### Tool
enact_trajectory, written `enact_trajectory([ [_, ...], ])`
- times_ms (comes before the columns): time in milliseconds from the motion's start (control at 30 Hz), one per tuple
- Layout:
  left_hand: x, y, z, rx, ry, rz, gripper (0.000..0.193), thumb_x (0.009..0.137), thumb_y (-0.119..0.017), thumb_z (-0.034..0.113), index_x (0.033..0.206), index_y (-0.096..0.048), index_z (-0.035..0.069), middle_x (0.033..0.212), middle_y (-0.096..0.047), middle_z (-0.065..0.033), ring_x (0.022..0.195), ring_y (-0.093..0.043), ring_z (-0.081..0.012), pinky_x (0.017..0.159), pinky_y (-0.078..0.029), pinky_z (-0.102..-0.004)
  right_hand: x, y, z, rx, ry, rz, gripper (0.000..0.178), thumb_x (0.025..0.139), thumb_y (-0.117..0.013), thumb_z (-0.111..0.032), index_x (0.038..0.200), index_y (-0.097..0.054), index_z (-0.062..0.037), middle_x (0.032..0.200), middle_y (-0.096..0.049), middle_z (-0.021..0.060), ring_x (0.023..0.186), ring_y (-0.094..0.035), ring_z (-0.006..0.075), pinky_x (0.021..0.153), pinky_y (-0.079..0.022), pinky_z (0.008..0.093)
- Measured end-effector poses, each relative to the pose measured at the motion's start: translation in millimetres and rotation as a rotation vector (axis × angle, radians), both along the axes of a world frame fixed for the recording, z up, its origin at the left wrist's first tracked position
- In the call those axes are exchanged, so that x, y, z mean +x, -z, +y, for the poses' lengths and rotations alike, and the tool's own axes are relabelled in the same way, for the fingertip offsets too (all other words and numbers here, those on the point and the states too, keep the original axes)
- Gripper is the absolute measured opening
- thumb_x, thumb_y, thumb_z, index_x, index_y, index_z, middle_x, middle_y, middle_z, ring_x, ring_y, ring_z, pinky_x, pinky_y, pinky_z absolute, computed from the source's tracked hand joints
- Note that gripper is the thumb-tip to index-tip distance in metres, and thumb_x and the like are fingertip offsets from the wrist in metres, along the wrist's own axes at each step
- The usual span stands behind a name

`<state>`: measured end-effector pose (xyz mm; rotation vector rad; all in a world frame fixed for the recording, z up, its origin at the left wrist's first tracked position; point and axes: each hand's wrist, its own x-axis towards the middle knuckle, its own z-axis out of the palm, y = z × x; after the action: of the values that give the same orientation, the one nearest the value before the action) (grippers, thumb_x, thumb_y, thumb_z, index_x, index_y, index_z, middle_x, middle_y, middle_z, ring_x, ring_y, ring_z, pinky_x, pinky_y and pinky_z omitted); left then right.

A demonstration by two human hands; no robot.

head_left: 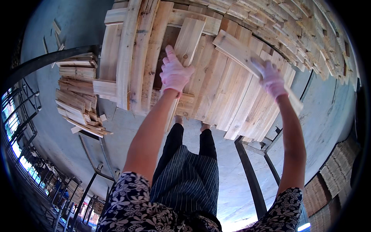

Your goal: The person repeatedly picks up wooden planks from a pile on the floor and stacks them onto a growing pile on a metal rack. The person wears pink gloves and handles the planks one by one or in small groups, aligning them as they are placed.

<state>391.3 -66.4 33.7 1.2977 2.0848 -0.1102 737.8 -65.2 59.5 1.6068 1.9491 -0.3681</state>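
- The left hand [176,73], in a pink glove, spans a narrow board, the left board [190,36]: its thumb lies at the right edge, one finger points forward along the left edge, and the other fingers bend in, pinching the board across its width.
- That board runs forward from the left fingers and shows again behind the wrist.
- The right hand [273,80], also gloved in pink, lies over the right board [235,49]. Its fingers are blurred, so whether they pinch the wood or only press on it I cannot tell.
- The right board slants across the others, one end forward and left of the right fingers, the other behind and right of them.
- Between the two hands, and beneath the right one, pale planks [216,83] lie side by side, their near ends uneven.
- Just left of the left fingers, long boards [143,50] lie side by side over crosswise pieces.
- Farther left is a heap of short offcuts [77,94].
- Well forward and right of the right fingers rises a large stack of boards [297,31].
- Behind the hands are a striped apron [187,178] and the grey floor [232,166].
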Motion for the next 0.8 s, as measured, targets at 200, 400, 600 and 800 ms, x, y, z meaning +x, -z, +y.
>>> enact_trajectory([
  [200, -12.3, -43.3, -102.6, 0.013, -0.517, -0.996, 0.114, 0.070, -0.089, 0.017, 0.157, -0.017, 0.003, 0.146, -0.043, -0.0178, 0.135, -0.046, -0.0279, 0.108, -0.047, -0.0399, 58.5, 69.3, 19.8, 0.115, -0.147, 0.034, 0.088, 0.091, -0.071, -0.017, 0.158, -0.024, -0.0476, 0.146, -0.045, 0.0153, 0.132, -0.048, 0.0377, 0.110, -0.040, 0.0517],
  [400, 24.6, -28.1, -297.4, -0.032, -1.292, -1.429, 0.085, 0.078, -0.078, -0.008, 0.150, -0.037, 0.015, 0.124, -0.053, -0.0073, 0.119, -0.057, -0.0233, 0.102, -0.052, -0.0337, 93.4, 80.4, 19.5, 0.056, -0.092, 0.125, 0.094, 0.088, -0.073, -0.014, 0.156, -0.023, -0.0536, 0.152, -0.038, 0.0132, 0.135, -0.045, 0.0392, 0.113, -0.038, 0.0543],
  [600, 63.4, 54.0, -436.0, -0.323, -1.753, -1.456, 0.053, 0.083, -0.076, -0.002, 0.125, -0.050, 0.018, 0.118, -0.058, -0.0077, 0.115, -0.062, -0.0298, 0.088, -0.057, -0.0713, 83.9, 60.0, 39.9, -0.097, -0.051, 0.139, 0.093, 0.087, -0.073, -0.012, 0.155, -0.026, -0.0543, 0.153, -0.038, 0.0126, 0.134, -0.047, 0.0379, 0.112, -0.043, 0.0478],
  [800, 99.6, 97.9, -338.2, -0.356, -1.498, -1.602, 0.054, 0.084, -0.077, 0.008, 0.131, -0.052, 0.003, 0.130, -0.059, -0.0149, 0.123, -0.060, -0.0379, 0.103, -0.050, -0.0653, 67.2, 65.0, 52.5, 0.057, -0.068, 0.135, 0.088, 0.085, -0.074, -0.010, 0.154, -0.034, -0.0495, 0.155, -0.038, 0.0123, 0.139, -0.043, 0.0366, 0.115, -0.040, 0.0452],
])
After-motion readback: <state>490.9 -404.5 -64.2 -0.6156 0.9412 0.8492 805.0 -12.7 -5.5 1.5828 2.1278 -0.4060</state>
